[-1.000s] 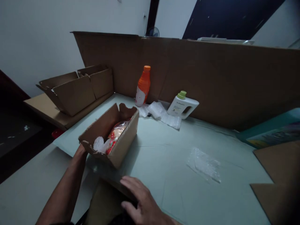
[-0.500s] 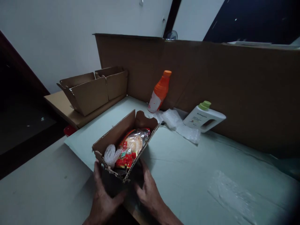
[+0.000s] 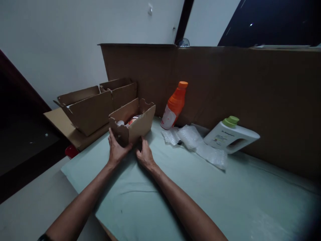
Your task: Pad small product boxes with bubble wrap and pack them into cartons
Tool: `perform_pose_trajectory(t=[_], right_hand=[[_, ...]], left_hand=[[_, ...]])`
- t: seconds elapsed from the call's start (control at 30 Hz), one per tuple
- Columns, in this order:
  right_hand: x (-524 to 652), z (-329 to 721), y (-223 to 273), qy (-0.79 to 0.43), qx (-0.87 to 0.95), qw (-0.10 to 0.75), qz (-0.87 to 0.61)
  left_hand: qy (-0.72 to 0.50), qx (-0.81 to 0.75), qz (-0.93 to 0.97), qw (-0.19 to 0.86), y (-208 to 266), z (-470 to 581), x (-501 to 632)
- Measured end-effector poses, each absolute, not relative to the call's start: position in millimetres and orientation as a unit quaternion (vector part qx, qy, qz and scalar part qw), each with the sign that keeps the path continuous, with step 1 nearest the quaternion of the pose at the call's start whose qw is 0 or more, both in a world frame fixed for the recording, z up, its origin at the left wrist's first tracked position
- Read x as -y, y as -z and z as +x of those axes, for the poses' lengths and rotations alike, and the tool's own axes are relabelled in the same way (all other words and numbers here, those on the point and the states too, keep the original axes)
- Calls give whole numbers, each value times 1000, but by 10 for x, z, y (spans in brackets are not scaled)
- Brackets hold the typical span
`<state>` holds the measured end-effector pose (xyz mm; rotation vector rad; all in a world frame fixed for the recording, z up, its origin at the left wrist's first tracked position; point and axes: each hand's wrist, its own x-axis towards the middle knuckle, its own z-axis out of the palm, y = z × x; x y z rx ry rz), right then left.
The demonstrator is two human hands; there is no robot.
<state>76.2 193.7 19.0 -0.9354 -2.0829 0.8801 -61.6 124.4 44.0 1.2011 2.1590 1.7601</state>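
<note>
A small open-topped cardboard box (image 3: 142, 128) stands near the far left of the green-covered table, its long side angled away from me. My left hand (image 3: 116, 152) grips its near end, fingers along the left side and thumb toward the front corner. Low on the right side, my right hand (image 3: 146, 154) holds the box at its bottom edge, the fingertips partly hidden. Inside, a clear-and-red wrapped food packet (image 3: 133, 119) and a bit of rolled bubble wrap (image 3: 120, 123) show above the near wall; the rest is hidden.
Two open cardboard boxes (image 3: 91, 112) sit close to the left on a cardboard base. An orange bottle (image 3: 174, 105) leans beyond the held box. Bubble wrap (image 3: 190, 138) and a white jug with a green cap (image 3: 229, 135) lie rightward. A tall cardboard wall (image 3: 225, 80) closes the back.
Both hands have carried the box forward, away from me, toward the two boxes at the back left. My view has shifted slightly, and the box's contents show less.
</note>
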Motion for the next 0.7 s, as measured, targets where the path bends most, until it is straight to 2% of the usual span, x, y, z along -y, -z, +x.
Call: perform_pose_trajectory(t=[0.27, 0.4, 0.7], right_hand=[[-2160, 616, 121, -369, 761, 407, -346], [-2149, 628, 155, -375, 753, 421, -339], [-2236, 621, 89, -361, 772, 401, -335]], left_hand=[[-556, -737, 383, 24, -519, -967, -2437], [-570, -741, 354, 43, -467, -1049, -2754], [-548, -734, 383, 120, -117, -547, -2268]])
